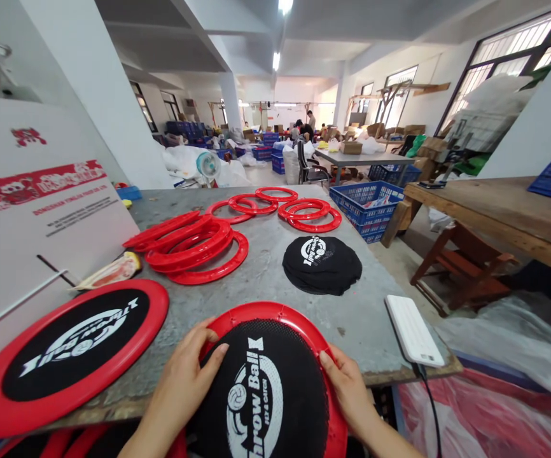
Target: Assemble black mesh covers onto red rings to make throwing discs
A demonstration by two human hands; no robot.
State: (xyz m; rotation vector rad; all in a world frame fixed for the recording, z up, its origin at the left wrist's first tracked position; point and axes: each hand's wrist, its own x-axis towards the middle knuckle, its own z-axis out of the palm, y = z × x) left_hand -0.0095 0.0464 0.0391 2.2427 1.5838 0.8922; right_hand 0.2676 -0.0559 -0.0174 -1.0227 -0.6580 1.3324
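Observation:
A red plastic ring (275,310) with a black printed mesh disc (294,381) lying over it is held at the table's front edge. My left hand (194,362) grips its left side, thumb on the black mesh and fingers at the red rim. On the right side, my right hand (345,381) pinches the rim, thumb on top. The lower part of the ring runs out of view. To the left lies a red disc with a black printed centre (79,343). Beyond my hands rests a stack of black printed mesh pieces (323,264).
Several loose red rings (209,251) lie in piles across the grey table (266,273). A white power bank (413,331) with a black cable sits at the right edge. Blue crates (366,203) stand beyond the table, and a white printed board (41,210) stands left.

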